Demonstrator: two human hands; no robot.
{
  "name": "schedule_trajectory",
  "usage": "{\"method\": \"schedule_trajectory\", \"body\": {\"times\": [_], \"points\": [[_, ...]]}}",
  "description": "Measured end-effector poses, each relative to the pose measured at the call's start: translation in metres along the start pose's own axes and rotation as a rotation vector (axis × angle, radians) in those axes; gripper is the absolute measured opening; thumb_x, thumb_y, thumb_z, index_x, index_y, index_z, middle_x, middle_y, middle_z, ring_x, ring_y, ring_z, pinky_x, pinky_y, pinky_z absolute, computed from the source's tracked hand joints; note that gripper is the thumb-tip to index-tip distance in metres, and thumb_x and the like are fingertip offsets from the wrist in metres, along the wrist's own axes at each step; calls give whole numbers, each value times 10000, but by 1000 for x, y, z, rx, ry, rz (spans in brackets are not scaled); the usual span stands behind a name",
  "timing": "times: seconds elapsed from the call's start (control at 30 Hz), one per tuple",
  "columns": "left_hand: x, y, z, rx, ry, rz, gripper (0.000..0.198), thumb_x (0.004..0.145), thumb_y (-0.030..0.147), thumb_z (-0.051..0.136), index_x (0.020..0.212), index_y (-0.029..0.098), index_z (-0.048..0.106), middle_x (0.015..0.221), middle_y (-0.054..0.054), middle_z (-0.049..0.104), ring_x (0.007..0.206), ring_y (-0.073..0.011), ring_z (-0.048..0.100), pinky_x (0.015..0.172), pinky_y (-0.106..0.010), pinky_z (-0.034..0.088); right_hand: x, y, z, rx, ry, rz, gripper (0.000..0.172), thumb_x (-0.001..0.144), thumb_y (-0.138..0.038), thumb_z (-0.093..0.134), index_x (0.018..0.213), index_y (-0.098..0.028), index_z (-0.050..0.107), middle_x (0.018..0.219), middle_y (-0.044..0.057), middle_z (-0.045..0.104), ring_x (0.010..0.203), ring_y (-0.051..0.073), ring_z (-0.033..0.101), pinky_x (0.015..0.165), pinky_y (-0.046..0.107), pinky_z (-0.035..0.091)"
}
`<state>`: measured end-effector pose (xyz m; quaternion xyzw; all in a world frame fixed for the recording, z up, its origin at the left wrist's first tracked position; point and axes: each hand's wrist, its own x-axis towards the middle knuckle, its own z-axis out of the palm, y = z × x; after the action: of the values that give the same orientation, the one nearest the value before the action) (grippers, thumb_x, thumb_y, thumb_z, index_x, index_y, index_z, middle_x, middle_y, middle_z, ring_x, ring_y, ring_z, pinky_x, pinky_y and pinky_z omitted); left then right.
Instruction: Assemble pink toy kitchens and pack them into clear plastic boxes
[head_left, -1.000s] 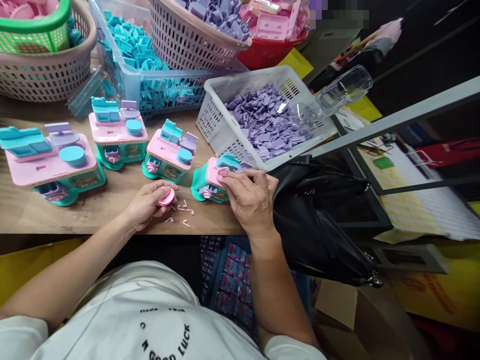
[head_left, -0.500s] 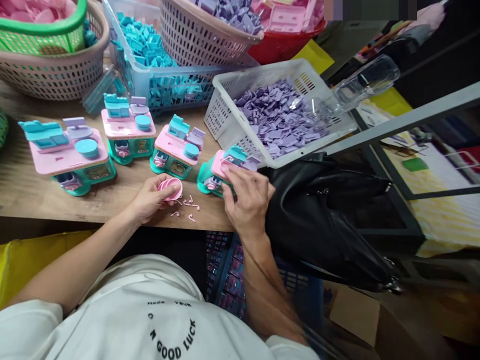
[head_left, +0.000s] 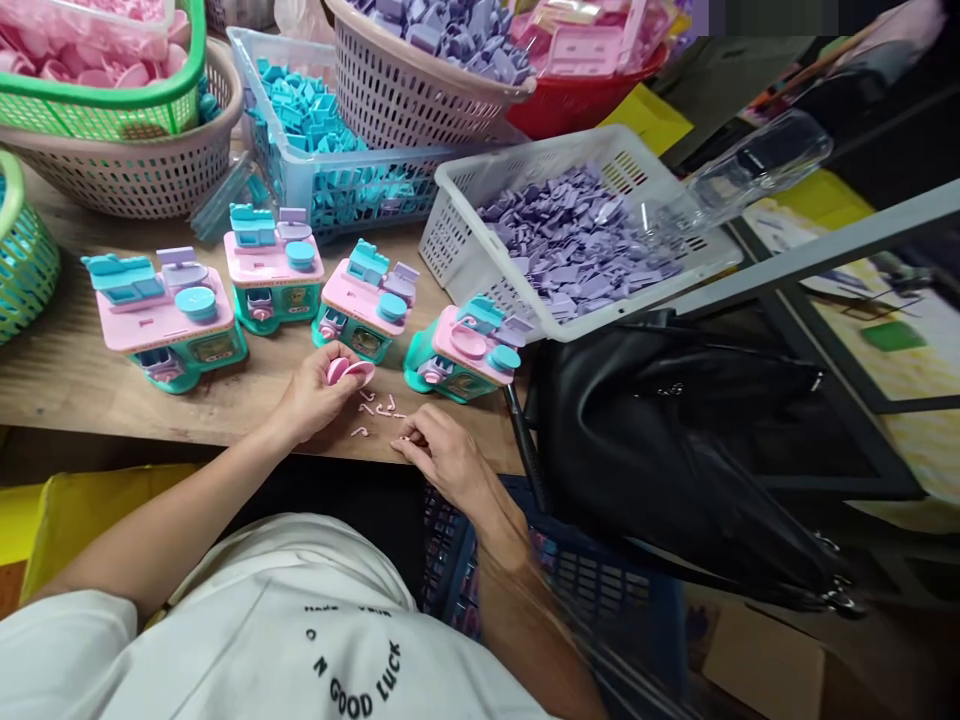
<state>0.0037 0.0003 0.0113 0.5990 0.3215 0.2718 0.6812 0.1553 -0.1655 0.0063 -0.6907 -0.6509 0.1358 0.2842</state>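
Note:
My left hand (head_left: 319, 392) is closed around a few pink oval bowls (head_left: 361, 373), just above the table near its front edge. Several tiny pink hook-shaped pieces (head_left: 385, 408) lie scattered on the wood to its right. At the right side of these, my right hand (head_left: 442, 452) pinches one such piece between thumb and forefinger, mostly hidden by the fingertips. Beyond it stands a toy counter (head_left: 466, 352) in teal and pink, with a pink bowl (head_left: 468, 345) on its top. More such toy counters stand to the left, including a large-looking one (head_left: 169, 320) at the far left.
Behind the toys stand a white basket (head_left: 491, 235) of purple parts, a clear blue bin (head_left: 300, 160) of turquoise parts and a green basket (head_left: 105, 112) of pink pieces. A black bag (head_left: 645, 440) lies at the right table edge. Blue crates (head_left: 600, 585) sit below.
My right hand has left the rightmost toy counter and come down to the small pink hooks. A pink bowl now shows on that counter's top. The camera view has shifted slightly.

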Motion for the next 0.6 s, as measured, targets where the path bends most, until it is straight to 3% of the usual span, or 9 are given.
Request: {"method": "schedule_trajectory", "body": {"times": [0.13,0.27,0.4,0.5,0.6], "points": [[-3,0,1,55,-142,11,313,777,446,691,841,151,606,736,2,644,648,-111,571,605,-203,450,11,-12,-3,38,126,-31,123,970,-234,587,849,-209,577,848,30,612,785,167,612,690,292,501],[-6,0,3,79,-331,10,285,785,417,664,841,141,620,687,10,618,566,-116,567,554,-226,478,39,-27,2,93,334,-56,143,978,-293,587,862,-211,604,978,72,653,873,179,632,732,307,532],[-7,2,3,53,-170,77,241,765,369,675,823,139,628,713,3,629,612,-108,570,574,-202,473,57,-33,14,166,413,-3,172,970,-312,611,832,-209,612,800,19,630,726,143,619,642,259,524],[-7,4,2,-9,-42,101,268,754,390,695,828,138,640,745,-15,663,646,-112,584,618,-206,483,53,-31,23,276,481,90,164,941,-337,660,850,-203,636,798,6,631,667,123,628,595,240,530],[-7,2,2,18,19,136,262,747,394,690,785,138,650,694,-10,654,602,-100,554,584,-193,445,43,-26,26,409,404,152,161,924,-353,674,865,-205,648,800,1,654,646,122,662,589,240,556]]}}
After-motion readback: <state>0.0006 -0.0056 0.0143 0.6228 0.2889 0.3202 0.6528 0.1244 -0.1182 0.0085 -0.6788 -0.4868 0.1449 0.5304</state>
